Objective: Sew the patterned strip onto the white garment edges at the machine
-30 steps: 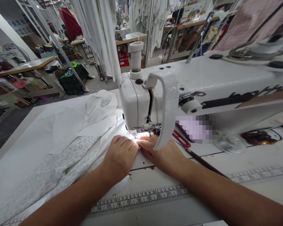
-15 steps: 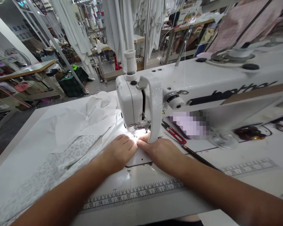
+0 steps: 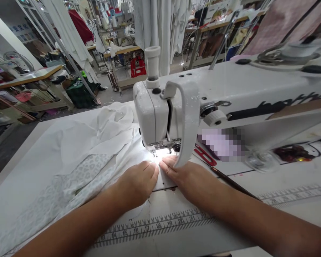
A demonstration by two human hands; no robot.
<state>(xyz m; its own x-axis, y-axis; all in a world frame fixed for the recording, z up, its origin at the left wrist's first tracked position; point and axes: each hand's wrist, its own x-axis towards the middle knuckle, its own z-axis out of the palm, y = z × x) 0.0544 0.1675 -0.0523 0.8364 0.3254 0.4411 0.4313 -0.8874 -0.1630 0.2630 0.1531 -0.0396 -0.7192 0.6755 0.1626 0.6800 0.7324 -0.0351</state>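
Insp. note: white cloth [image 3: 96, 142] lay mainly left of both hands, long axis running lower-left from presser ft [image 3: 158, 147] of sewing machine [image 3: 149, 114]. L hand [image 3: 136, 185] nearer the cloth's bulk, R hand [image 3: 188, 180] just right of ft; fingers [image 3: 149, 170] flat, pressing, not pinching.

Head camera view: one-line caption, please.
Left hand and right hand press white fabric at the presser foot of a white sewing machine.

Matt white cloth [image 3: 93, 142], glossy machine head [image 3: 151, 114] w/ metal foot [image 3: 160, 146].
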